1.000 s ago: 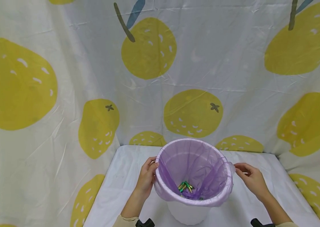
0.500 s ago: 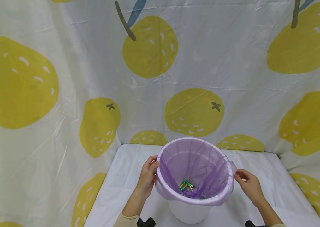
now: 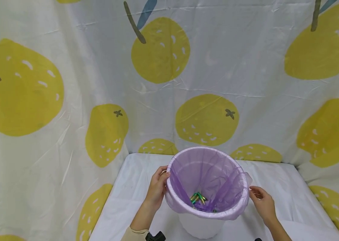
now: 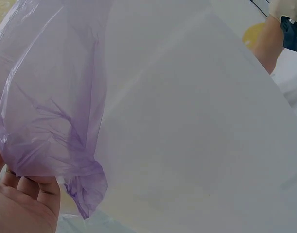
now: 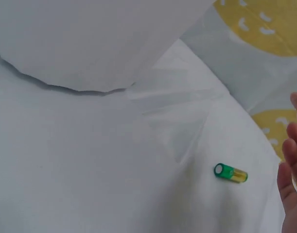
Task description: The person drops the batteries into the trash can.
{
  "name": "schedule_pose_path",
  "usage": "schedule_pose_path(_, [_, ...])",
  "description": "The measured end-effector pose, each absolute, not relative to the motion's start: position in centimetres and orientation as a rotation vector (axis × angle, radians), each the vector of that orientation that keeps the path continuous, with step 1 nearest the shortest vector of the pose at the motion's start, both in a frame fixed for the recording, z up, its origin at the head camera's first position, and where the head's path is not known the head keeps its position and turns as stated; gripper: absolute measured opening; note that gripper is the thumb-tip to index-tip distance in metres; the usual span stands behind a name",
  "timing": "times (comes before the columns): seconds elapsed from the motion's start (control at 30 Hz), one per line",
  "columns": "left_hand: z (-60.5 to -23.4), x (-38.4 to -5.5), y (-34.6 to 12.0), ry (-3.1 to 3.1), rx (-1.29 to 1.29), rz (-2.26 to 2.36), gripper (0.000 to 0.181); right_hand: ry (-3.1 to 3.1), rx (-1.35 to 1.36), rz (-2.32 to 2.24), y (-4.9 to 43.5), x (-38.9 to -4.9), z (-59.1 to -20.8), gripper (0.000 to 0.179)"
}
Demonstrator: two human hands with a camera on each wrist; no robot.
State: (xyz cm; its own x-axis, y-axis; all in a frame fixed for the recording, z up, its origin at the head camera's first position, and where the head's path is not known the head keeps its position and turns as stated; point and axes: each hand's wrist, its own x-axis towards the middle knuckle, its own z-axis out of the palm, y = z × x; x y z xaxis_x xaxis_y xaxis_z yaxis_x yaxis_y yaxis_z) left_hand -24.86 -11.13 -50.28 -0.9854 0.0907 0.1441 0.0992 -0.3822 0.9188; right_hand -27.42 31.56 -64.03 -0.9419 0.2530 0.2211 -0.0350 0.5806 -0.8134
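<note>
A white trash can (image 3: 201, 227) stands lined with a purple garbage bag (image 3: 204, 167), folded out over its rim. Several green-and-gold batteries (image 3: 198, 198) lie inside at the bottom. My left hand (image 3: 155, 189) grips the can's left side just under the rim, over the bag. On the opposite side, my right hand (image 3: 263, 203) has its fingertips at a loose flap of the bag and pinches its edge. The right wrist view shows that hand's curved fingers (image 5: 291, 150) at the frame's edge, the pinch out of frame. One battery (image 5: 231, 173) lies on the table there.
The can rests on a table covered with a white cloth (image 3: 277, 180). Curtains (image 3: 247, 50) printed with yellow fruit enclose the table at the back and both sides. A dark wrist strap (image 3: 155, 236) shows on the left forearm.
My right hand has shifted down and slightly inward along the bag's flap, which now sticks out a little farther. My left hand keeps its hold on the can.
</note>
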Motion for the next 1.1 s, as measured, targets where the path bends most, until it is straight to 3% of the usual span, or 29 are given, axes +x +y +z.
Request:
schedule_pose_path(0.47, [-50.4, -24.9, -11.1, -1.769, -0.295, -2.582, 0.04, -2.503, -0.475, 1.153, 30.7, -27.2, -70.4, 0.029])
schedule_pose_path(1.1, [-50.2, -24.7, -11.1, -1.768, -0.265, -2.564, 0.038, -2.47, -0.496, 1.079, 30.6, -27.3, -70.2, 0.019])
